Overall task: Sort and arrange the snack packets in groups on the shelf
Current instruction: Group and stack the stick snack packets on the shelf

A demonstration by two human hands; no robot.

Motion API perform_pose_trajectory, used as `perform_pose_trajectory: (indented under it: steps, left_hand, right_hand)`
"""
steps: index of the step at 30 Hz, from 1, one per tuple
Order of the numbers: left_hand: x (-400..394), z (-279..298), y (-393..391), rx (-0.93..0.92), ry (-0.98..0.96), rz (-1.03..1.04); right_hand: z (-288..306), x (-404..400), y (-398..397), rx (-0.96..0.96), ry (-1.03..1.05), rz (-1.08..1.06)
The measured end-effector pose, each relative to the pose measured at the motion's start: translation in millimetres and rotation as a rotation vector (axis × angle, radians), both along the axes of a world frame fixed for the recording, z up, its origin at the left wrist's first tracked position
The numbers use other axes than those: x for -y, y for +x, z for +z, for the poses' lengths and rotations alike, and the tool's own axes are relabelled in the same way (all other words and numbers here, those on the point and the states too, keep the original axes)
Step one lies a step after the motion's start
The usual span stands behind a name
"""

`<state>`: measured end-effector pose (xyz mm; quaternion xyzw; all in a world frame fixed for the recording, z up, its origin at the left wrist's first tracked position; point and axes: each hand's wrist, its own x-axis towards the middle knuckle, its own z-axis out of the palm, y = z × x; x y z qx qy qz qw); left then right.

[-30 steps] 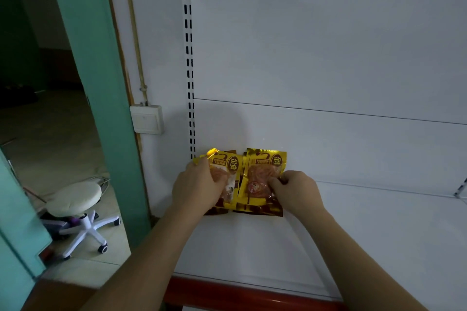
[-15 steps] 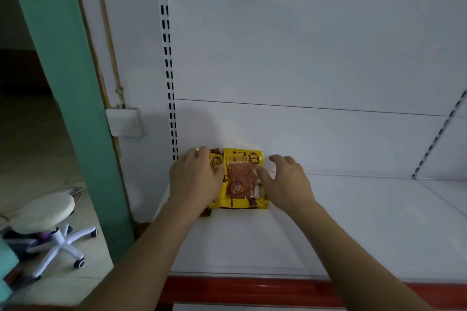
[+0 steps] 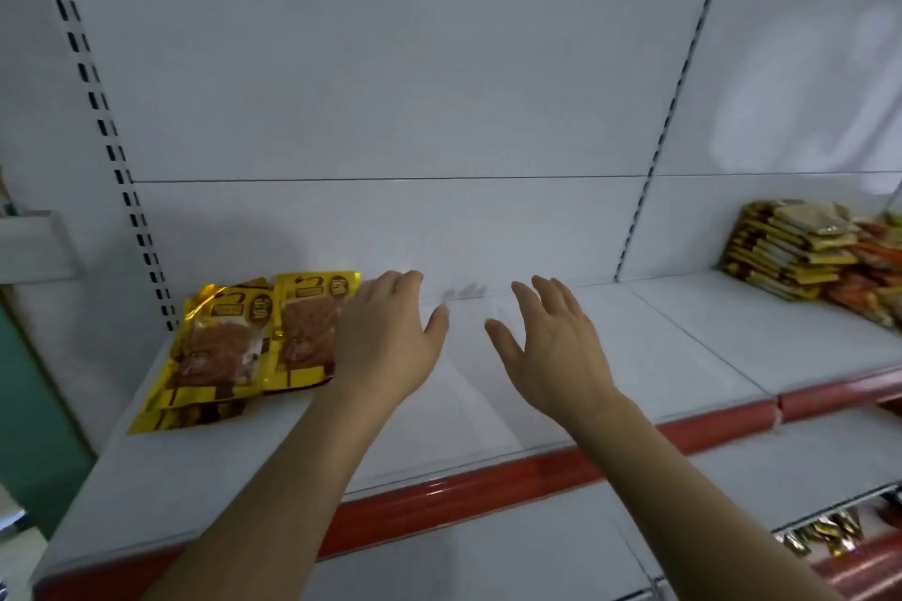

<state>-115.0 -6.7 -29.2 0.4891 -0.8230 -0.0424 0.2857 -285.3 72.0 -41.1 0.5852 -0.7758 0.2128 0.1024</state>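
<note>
Two gold snack packets (image 3: 254,347) lie flat side by side at shelf (image 3: 634,356) left back corner, forming first group. Left hand (image 3: 385,342) beside them, right hand (image 3: 551,347) apart; both fingers spread, holding nothing. Unsorted pile (image 3: 800,249) at right end, likely next source.

Two gold snack packets (image 3: 258,342) lie flat, side by side with edges overlapping, at the left end of the white shelf (image 3: 488,405), more gold packets under them. Left hand (image 3: 390,342) hovers just right of them, fingers straight, edge over the nearer packet; right hand (image 3: 551,347) spread, holding nothing. A stack of packets (image 3: 790,249) sits far right.
</note>
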Motion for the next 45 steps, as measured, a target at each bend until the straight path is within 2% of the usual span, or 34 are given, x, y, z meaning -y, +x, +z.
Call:
perform_pose_trajectory:
  steps: [12, 19, 24, 33, 38, 41, 45]
  left_hand:
    - [-96.5, 2.8, -262.8, 0.046, 0.01, -0.209]
    - [-118.5, 8.8, -401.8, 0.1, 0.036, -0.311]
    - [-101.0, 11.6, -476.6, 0.095, 0.081, -0.36]
    - [-38.8, 33.3, -594.2, -0.101, 0.181, -0.387]
    - [-21.6, 31.1, -621.0, -0.124, 0.224, -0.348]
    - [-14.3, 31.5, -630.9, -0.226, 0.254, -0.288]
    - [-15.8, 37.8, -643.5, -0.382, 0.332, -0.178]
  right_hand:
    - [-1.9, -127.5, -248.2, 0.011, 0.046, -0.203]
    - [2.0, -159.4, -381.6, 0.033, 0.045, -0.31]
    - [11.8, -145.5, -449.8, 0.053, 0.008, -0.333]
    - [63.6, -82.9, -551.0, 0.127, -0.091, -0.355]
    - [68.0, -35.3, -598.7, 0.2, -0.018, -0.354]
    - [66.4, -18.0, -616.3, 0.348, -0.007, -0.282]
    - [63.1, -13.9, -631.7, 0.405, -0.089, -0.16]
